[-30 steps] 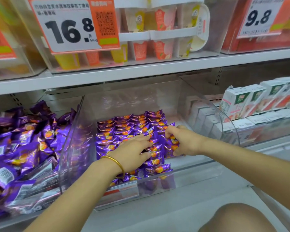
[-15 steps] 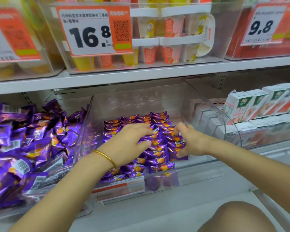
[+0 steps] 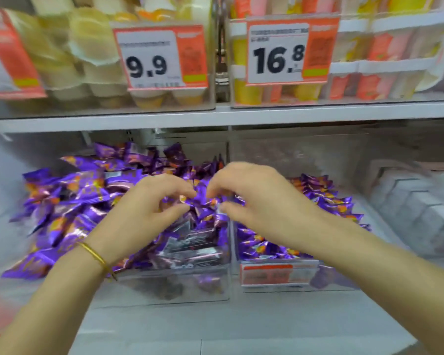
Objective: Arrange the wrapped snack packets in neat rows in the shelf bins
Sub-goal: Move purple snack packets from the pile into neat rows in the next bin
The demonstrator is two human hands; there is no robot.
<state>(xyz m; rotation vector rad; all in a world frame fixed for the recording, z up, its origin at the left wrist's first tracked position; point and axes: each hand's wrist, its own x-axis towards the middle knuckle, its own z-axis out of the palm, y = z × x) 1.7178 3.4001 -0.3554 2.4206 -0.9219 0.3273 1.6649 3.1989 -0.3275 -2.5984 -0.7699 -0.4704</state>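
Head view: both hands had shifted from the rowed packets [image 3: 326, 201] in the right bin [image 3: 344, 284] to the loose heap [image 3: 75, 201] in the left bin [image 3: 164, 285], by its right edge. Left hand [image 3: 149, 208] and right hand [image 3: 254, 201] were close together with fingers curled. Too blurred to tell if either pinched a packet. The heap lay directly below them, its middle nearer the left hand, long axes mixed.

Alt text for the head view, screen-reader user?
Left hand and right hand, fingers curled, hover over a loose heap of purple packets in a clear bin; the next bin holds tidy rows. Above: price tags 9.9 and 16.8.
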